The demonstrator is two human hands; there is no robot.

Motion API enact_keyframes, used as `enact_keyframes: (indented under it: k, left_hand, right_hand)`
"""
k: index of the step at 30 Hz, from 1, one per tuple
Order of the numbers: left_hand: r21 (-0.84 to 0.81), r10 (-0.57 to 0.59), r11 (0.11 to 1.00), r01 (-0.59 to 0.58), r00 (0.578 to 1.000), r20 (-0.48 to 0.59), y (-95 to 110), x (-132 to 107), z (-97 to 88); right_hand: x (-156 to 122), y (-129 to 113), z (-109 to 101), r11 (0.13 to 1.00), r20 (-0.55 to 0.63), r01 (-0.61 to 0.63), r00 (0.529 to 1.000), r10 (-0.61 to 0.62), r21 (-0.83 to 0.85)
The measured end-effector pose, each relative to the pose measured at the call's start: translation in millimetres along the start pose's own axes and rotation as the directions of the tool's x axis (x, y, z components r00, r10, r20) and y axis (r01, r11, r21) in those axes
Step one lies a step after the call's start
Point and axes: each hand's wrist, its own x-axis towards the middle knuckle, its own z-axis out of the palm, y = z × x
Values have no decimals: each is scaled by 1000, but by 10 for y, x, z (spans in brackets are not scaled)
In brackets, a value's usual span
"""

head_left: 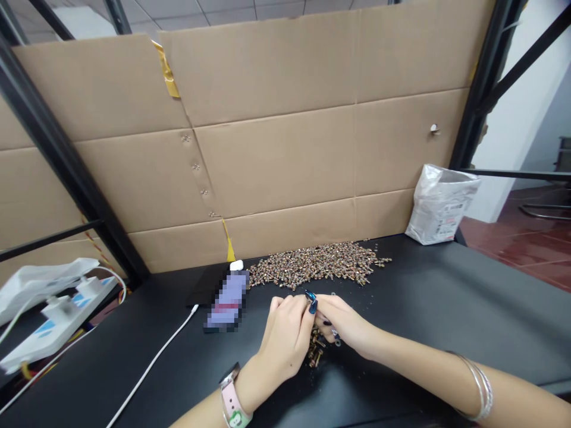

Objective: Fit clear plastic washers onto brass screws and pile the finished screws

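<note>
My left hand and my right hand meet at the fingertips above the black tabletop. Both are closed in a pinch, and whatever sits between the fingertips is too small and covered to name. Dark blue nails show on the fingers. Under the hands lies a small cluster of brassy screws, partly hidden by the left hand. A small grey ring-shaped metal piece shows by the curled fingers of my right hand; whether it is held there I cannot tell. Behind the hands spreads a wide heap of small screws.
Left of the heap lie a phone with a blurred screen, a black flat object and a white earbud case. A white cable crosses the table. A power strip is far left, a plastic bag back right, cardboard behind.
</note>
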Motion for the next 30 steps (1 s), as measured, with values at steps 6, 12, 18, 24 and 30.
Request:
enact_keyframes:
  k: [6,12,18,24,30]
  left_hand:
    - [-112,5,994,-4,1000,8,-56,3,45]
    - [-132,11,991,-11,1000,-4,-28,9,4]
    - [-136,7,991,-6,1000,5,-30,5,-3]
    - [-198,-47,979,44,999,-12,-8,8,12]
    - [-12,-163,987,163,986,15,-82,35,-11]
  right_hand:
    - [-20,17,16,999,-11,30,999,-30,-19]
    - [-25,2,15,998,5,67,998,-67,-10]
    - [-20,8,0,991,-34,113,993,-115,-68]
    - [-40,36,-7,991,-42,87,995,-92,-101]
    - [-20,-84,-196,808,-22,238,955,-297,-540]
